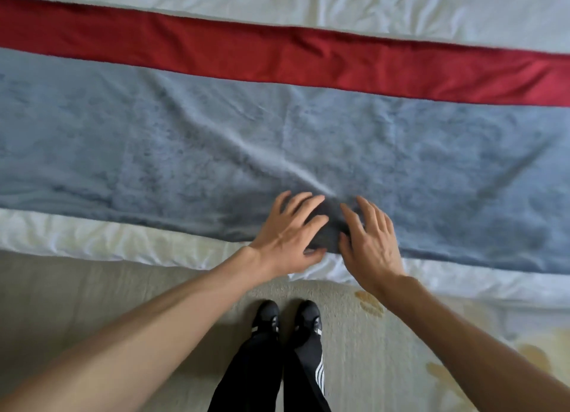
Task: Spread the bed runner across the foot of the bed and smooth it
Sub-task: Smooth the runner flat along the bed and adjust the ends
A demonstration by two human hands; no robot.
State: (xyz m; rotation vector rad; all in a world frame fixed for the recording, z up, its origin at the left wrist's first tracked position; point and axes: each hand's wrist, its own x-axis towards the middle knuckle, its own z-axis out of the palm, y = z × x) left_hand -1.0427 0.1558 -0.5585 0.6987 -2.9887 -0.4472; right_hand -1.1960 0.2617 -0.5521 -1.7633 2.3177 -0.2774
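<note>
Left hand: lying flat, fingers spread and relaxed, pressing on the near edge of the bed runner and gripping nothing.
Right hand: pressing palm-down just beside it, fingers straight, grasping nothing.
Bed: showing wrinkled white cloth on both long sides of the runner.
Bed runner: stretching left to right across the whole view, its long axis dipping slightly rightward; blue-grey plush with a mottled nap.
Red band: running along the runner's far edge, smooth and satiny.
Crease: slanting from upper left down toward the hands.
</note>
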